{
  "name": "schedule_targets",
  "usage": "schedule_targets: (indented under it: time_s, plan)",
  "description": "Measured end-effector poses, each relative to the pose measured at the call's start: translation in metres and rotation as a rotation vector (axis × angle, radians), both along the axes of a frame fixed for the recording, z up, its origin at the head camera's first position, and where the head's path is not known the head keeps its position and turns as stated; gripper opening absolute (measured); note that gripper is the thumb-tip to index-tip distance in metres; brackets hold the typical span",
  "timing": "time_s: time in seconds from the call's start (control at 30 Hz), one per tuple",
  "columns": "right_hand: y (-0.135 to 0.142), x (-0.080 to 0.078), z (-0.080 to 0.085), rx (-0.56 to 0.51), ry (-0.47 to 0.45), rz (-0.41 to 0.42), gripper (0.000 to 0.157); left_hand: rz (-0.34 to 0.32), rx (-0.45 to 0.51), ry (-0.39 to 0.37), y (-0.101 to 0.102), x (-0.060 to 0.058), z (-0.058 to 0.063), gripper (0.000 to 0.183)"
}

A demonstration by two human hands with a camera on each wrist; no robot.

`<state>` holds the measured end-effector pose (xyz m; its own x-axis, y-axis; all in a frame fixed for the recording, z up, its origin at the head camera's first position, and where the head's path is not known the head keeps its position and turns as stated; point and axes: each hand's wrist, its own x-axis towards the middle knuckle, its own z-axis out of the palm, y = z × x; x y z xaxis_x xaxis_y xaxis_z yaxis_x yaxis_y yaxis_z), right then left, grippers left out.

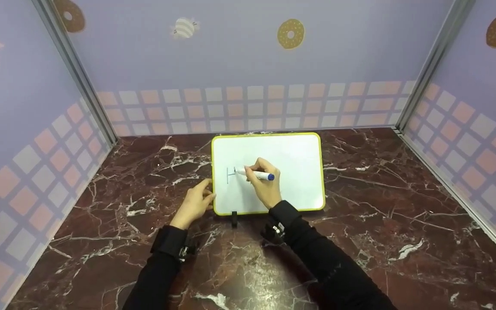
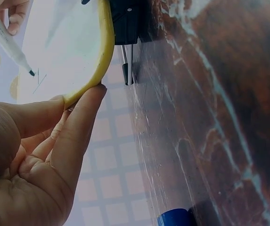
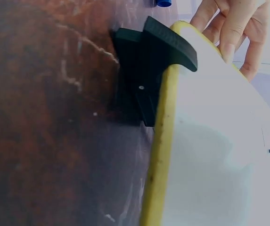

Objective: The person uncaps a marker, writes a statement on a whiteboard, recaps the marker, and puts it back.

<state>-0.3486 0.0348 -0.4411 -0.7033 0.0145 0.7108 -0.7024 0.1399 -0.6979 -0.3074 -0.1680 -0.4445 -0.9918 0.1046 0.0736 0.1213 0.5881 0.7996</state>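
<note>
Left of centre, the left hand (image 1: 194,203) pinches the edge of a whiteboard (image 1: 299,168) standing mid-frame. Blue strokes (image 1: 227,175) mark its left part, above a black stand (image 1: 234,219) at its lower edge. At the centre, a pen (image 1: 258,174), tip just beside the strokes, is gripped in the right hand (image 1: 267,183).

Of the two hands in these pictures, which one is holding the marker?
The right hand, in front of the whiteboard: it grips the white marker. The left hand instead pinches the board's yellow rim.
</note>
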Motion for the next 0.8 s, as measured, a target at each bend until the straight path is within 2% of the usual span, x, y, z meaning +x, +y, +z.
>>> schedule_targets:
  time_s: [0.03, 0.13, 0.4, 0.6, 0.8]
  plan:
    - [0.001, -0.002, -0.004, 0.006, 0.005, 0.000, 0.028, 0.002, 0.006, -0.003, 0.000, 0.000, 0.000, 0.044]
    - [0.001, 0.006, -0.005, 0.017, -0.007, -0.001, 0.028, 0.003, 0.018, -0.007, 0.000, 0.000, 0.000, 0.044]
    - [0.001, 0.030, 0.011, 0.032, -0.004, -0.007, 0.027, 0.013, 0.015, 0.004, 0.001, -0.002, -0.001, 0.043]
    - [0.004, 0.029, 0.012, -0.062, -0.042, -0.038, 0.025, 0.013, 0.008, 0.012, 0.002, -0.002, 0.000, 0.041]
    - [0.008, 0.028, 0.012, -0.042, -0.043, -0.014, 0.023, 0.014, 0.001, 0.008, 0.003, -0.001, 0.000, 0.040]
